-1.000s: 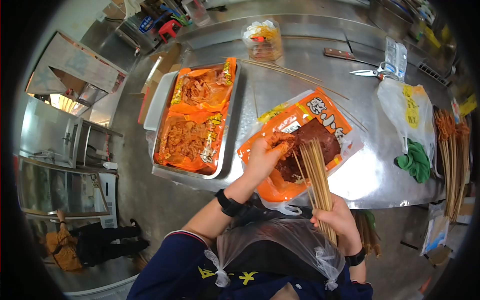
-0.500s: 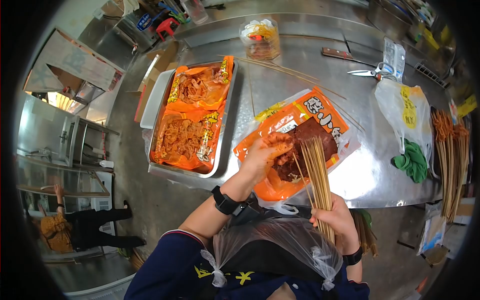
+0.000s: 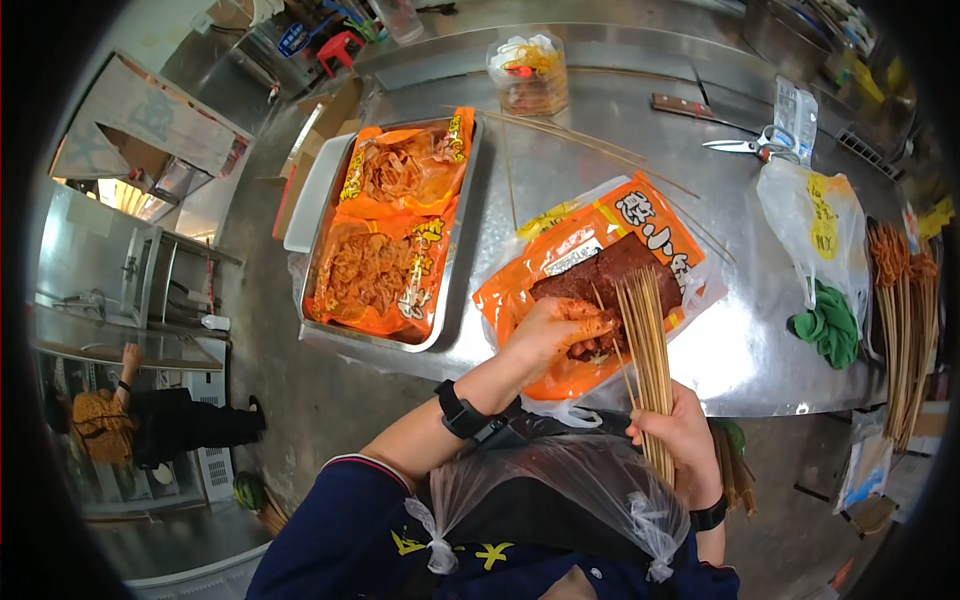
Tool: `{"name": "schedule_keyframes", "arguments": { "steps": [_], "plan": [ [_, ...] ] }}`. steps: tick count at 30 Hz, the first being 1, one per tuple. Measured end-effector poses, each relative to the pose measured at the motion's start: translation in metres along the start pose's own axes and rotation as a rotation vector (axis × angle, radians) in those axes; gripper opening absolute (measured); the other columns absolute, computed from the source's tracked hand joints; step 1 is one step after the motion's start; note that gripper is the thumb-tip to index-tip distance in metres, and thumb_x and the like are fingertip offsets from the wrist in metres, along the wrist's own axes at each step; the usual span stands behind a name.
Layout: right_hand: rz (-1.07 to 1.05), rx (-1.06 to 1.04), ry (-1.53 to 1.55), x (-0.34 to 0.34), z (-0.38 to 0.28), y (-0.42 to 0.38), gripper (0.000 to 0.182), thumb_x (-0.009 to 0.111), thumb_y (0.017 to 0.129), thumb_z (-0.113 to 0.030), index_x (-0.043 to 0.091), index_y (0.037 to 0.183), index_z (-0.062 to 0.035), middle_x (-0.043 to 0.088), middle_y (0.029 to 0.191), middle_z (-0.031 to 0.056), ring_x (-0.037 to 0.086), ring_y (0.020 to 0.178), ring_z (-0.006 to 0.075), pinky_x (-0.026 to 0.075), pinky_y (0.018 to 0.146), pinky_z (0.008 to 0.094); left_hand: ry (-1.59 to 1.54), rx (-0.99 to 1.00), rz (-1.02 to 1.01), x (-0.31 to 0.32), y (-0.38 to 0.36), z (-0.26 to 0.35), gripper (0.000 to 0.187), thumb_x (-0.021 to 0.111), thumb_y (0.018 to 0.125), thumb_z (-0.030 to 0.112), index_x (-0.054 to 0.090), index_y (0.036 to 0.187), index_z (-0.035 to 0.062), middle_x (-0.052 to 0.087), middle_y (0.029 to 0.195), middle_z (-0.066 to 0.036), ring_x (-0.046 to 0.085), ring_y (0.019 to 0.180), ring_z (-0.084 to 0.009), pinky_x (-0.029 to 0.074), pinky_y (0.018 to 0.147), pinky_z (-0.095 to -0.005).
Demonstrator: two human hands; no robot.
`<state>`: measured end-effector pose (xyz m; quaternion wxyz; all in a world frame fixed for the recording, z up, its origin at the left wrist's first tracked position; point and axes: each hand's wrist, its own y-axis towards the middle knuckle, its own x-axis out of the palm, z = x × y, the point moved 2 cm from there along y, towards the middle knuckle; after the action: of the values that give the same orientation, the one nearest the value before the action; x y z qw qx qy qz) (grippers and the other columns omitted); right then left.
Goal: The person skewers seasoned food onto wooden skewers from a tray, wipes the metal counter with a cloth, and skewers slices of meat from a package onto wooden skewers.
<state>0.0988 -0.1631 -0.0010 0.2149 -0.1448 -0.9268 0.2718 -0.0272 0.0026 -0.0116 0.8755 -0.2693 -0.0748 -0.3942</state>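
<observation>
My left hand (image 3: 565, 335), its fingers stained red, pinches food at the near edge of the dark red food pieces (image 3: 610, 277). These lie on an orange printed bag (image 3: 545, 262) at the middle of the metal table. My right hand (image 3: 680, 430) is wrapped round the lower part of a bundle of wooden skewers (image 3: 648, 350). The skewers' upper ends fan out over the right side of the food. One skewer stands apart on the left of the bundle, its top near my left fingers.
A metal tray (image 3: 458, 235) holds two orange food bags. Behind are loose skewers (image 3: 580, 140), a plastic tub (image 3: 528, 85), a knife (image 3: 690, 108) and scissors (image 3: 750, 147). Rightward are a plastic bag (image 3: 815, 225), green cloth (image 3: 828, 325) and filled skewers (image 3: 900, 330). A person (image 3: 110, 425) stands far left.
My left hand has moved right and nearer to me, along the food's near edge. The skewer bundle has shifted slightly right in my right hand. The person at far left has shifted slightly.
</observation>
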Motion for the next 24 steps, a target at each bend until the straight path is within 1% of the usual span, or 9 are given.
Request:
{"name": "schedule_keyframes", "arguments": {
  "steps": [4,7,9,11,12,13,15,21,24],
  "plan": [
    [0.057,-0.160,-0.022,-0.006,-0.002,-0.004,0.024,0.060,0.071,0.001,0.052,0.094,0.0026,0.058,0.077,0.0061,0.059,0.064,0.0122,0.049,0.052,0.0238,0.023,-0.005,0.039,0.001,0.002,0.004,0.012,0.064,0.080,0.013,0.062,0.082,0.0017,0.060,0.071,-0.001,0.052,0.059,-0.0061,0.038,0.049,-0.0197],
    [-0.014,-0.148,0.002,-0.009,-0.007,-0.010,0.030,0.058,0.072,0.000,0.051,0.101,0.0029,0.061,0.082,0.0081,0.061,0.073,0.0147,0.050,0.061,0.0259,0.083,0.058,0.087,0.011,0.009,-0.004,0.010,0.062,0.079,0.011,0.061,0.083,0.0018,0.059,0.071,-0.002,0.051,0.059,-0.0074,0.039,0.051,-0.0216],
    [-0.145,0.035,0.081,0.002,-0.012,-0.011,0.035,0.056,0.073,0.001,0.049,0.108,0.0035,0.062,0.087,0.0116,0.062,0.081,0.0185,0.051,0.068,0.0283,0.122,0.125,0.146,0.011,0.014,-0.009,0.010,0.061,0.078,0.010,0.060,0.083,0.0012,0.058,0.071,-0.002,0.052,0.060,-0.0083,0.040,0.051,-0.0231],
    [-0.131,0.051,0.052,0.008,-0.017,-0.011,0.040,0.054,0.074,0.002,0.045,0.112,0.0049,0.061,0.094,0.0154,0.061,0.089,0.0227,0.051,0.073,0.0312,0.696,0.383,0.231,0.010,0.016,-0.004,0.015,0.058,0.077,0.009,0.058,0.089,-0.0005,0.058,0.070,-0.007,0.055,0.061,-0.0126,0.043,0.054,-0.0267],
    [-0.093,-0.017,0.114,0.004,-0.012,-0.008,0.041,0.054,0.074,0.002,0.044,0.114,0.0055,0.060,0.097,0.0168,0.061,0.091,0.0240,0.052,0.073,0.0317,0.920,0.335,0.288,0.013,0.008,0.011,0.020,0.056,0.078,0.010,0.056,0.095,-0.0005,0.059,0.074,-0.014,0.059,0.066,-0.0222,0.046,0.059,-0.0331],
    [-0.055,-0.086,0.177,0.000,-0.010,-0.005,0.041,0.053,0.075,0.003,0.044,0.115,0.0061,0.059,0.100,0.0183,0.060,0.093,0.0253,0.052,0.073,0.0323,0.923,0.337,0.284,0.004,0.011,0.013,0.020,0.056,0.078,0.010,0.056,0.095,-0.0005,0.059,0.074,-0.014,0.059,0.066,-0.0222,0.046,0.059,-0.0331],
    [-0.039,-0.081,0.180,-0.005,-0.012,-0.007,0.043,0.053,0.074,0.002,0.043,0.116,0.0064,0.058,0.102,0.0186,0.060,0.093,0.0258,0.052,0.074,0.0326,1.250,0.541,0.440,-0.012,0.016,0.018,0.026,0.053,0.079,0.012,0.057,0.104,0.0043,0.060,0.079,-0.017,0.059,0.073,-0.0314,0.046,0.065,-0.0393],
    [-0.049,-0.057,0.164,-0.007,-0.009,-0.002,0.045,0.052,0.073,0.001,0.043,0.117,0.0068,0.058,0.101,0.0181,0.060,0.091,0.0255,0.051,0.075,0.0325,1.481,0.258,0.256,-0.012,0.028,0.032,0.035,0.055,0.079,0.014,0.057,0.114,0.0151,0.060,0.083,-0.016,0.057,0.079,-0.0338,0.046,0.067,-0.0432],
    [-0.045,-0.049,0.148,-0.006,-0.009,-0.002,0.045,0.052,0.073,0.001,0.043,0.117,0.0065,0.058,0.100,0.0176,0.060,0.090,0.0246,0.052,0.074,0.0319,1.510,0.380,0.247,-0.015,0.029,0.030,0.031,0.057,0.077,0.015,0.061,0.108,0.0128,0.059,0.083,-0.016,0.058,0.079,-0.0330,0.046,0.066,-0.0428]
  ]
}}
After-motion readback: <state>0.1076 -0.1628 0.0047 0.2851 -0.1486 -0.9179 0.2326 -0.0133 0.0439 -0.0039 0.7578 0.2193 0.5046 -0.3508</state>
